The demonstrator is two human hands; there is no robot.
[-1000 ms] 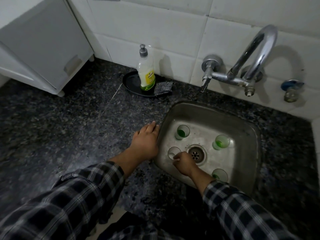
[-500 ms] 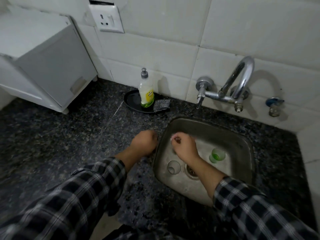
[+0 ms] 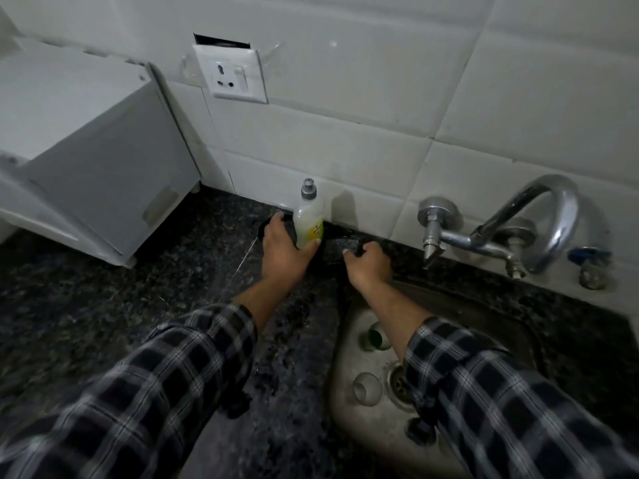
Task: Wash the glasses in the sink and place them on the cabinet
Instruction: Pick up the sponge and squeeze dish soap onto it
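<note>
Two small glasses stand in the steel sink (image 3: 349, 344): a clear one (image 3: 366, 388) beside the drain and one with green liquid (image 3: 375, 337) partly hidden behind my right forearm. My left hand (image 3: 285, 252) wraps around the base of the dish soap bottle (image 3: 308, 219) on a black tray (image 3: 264, 227) at the wall. My right hand (image 3: 368, 264) closes on the dark scrub pad (image 3: 347, 244) on the same tray. Other glasses in the sink are hidden by my right sleeve.
A chrome tap (image 3: 501, 233) juts from the tiled wall over the sink, with a blue-handled valve (image 3: 587, 261) to its right. A white cabinet (image 3: 86, 150) stands on the dark granite counter (image 3: 103, 305) at left. A wall socket (image 3: 231, 76) is above the soap.
Both hands left the sink area and reached back to the tray: the left onto the soap bottle, the right onto the scrub pad. The view tilted up toward the wall.
</note>
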